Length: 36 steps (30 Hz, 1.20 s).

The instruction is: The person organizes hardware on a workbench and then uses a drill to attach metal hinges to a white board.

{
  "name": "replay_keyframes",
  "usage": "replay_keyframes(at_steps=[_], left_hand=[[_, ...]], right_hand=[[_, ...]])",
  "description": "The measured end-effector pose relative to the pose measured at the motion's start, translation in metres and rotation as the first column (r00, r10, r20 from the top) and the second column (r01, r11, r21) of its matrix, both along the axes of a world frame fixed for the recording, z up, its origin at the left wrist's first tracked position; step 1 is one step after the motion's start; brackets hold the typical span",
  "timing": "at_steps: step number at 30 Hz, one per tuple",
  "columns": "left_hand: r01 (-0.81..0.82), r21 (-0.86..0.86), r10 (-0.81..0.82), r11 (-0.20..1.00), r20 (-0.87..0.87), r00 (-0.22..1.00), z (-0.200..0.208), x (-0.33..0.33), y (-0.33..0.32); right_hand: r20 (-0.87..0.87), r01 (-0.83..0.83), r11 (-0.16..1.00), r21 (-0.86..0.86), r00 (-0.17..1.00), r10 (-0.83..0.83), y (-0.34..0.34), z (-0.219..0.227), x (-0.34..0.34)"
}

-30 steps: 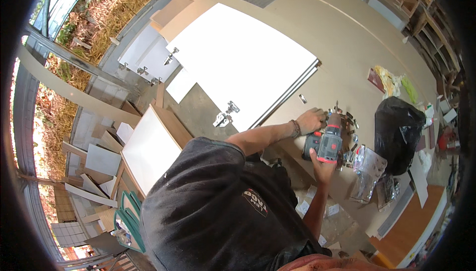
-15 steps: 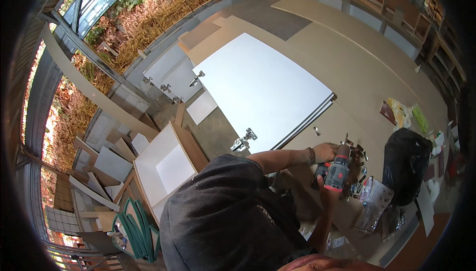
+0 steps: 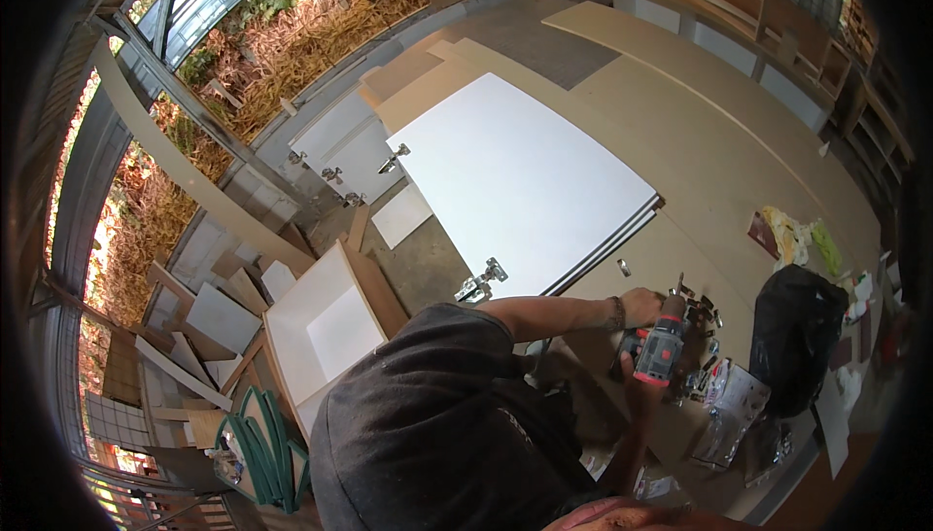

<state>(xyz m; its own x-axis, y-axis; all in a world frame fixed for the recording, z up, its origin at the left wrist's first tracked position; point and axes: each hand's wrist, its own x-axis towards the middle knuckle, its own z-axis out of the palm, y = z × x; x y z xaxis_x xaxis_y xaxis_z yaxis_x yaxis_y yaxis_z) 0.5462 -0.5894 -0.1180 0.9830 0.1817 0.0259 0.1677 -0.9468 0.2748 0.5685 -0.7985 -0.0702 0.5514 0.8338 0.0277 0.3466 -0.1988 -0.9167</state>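
In my right hand (image 3: 632, 368) is a cordless drill (image 3: 663, 348), grey and black with red trim, its nose pointing away from me. My left hand (image 3: 639, 308), with a bracelet at the wrist, is beside the front of the drill. Its fingers look curled in, and what they hold, if anything, is hidden. Several loose metal hinges (image 3: 712, 315) lie on the brown board just right of the drill. To the left, a white panel (image 3: 525, 186) rests on the boards, with a metal hinge (image 3: 481, 280) on its near corner and another hinge (image 3: 394, 157) farther along its left edge.
A black plastic bag (image 3: 799, 327) stands at the right, near clear plastic packets (image 3: 727, 414). One small metal piece (image 3: 624, 267) lies on the large brown board (image 3: 700, 152). An open white-lined box (image 3: 326, 322) and green-edged pieces (image 3: 267, 448) are at the left, near stacked offcuts (image 3: 224, 317).
The whole view has shifted slightly. My hands and the drill keep almost the same place beside the hinges.
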Motion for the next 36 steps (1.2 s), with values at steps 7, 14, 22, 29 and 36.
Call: replay_keyframes(at_steps=[7,14,22,29,36], left_hand=[[-0.186,-0.350,0.199,0.918,0.001,0.980,0.022,0.011,-0.009],[-0.107,-0.114,0.117,0.988,0.091,0.989,-0.012,0.003,0.006],[-0.253,-0.776,0.607,0.578,0.202,0.768,0.050,-0.036,0.010],[-0.420,-0.816,0.718,0.397,-0.009,0.696,0.034,-0.055,0.021],[-0.496,-0.690,0.691,0.527,0.009,0.722,0.031,-0.065,0.027]], right_hand=[[-0.075,0.011,1.000,0.018,0.997,-0.009,0.001,0.000,0.004],[-0.176,0.094,0.969,0.228,0.983,-0.054,0.008,0.000,-0.006],[0.126,0.084,0.990,0.116,0.987,-0.099,0.017,-0.014,-0.009],[-0.013,0.277,0.957,0.087,0.961,-0.277,0.013,0.014,-0.016],[-0.065,0.240,0.963,0.123,0.970,-0.233,0.019,0.029,-0.022]])
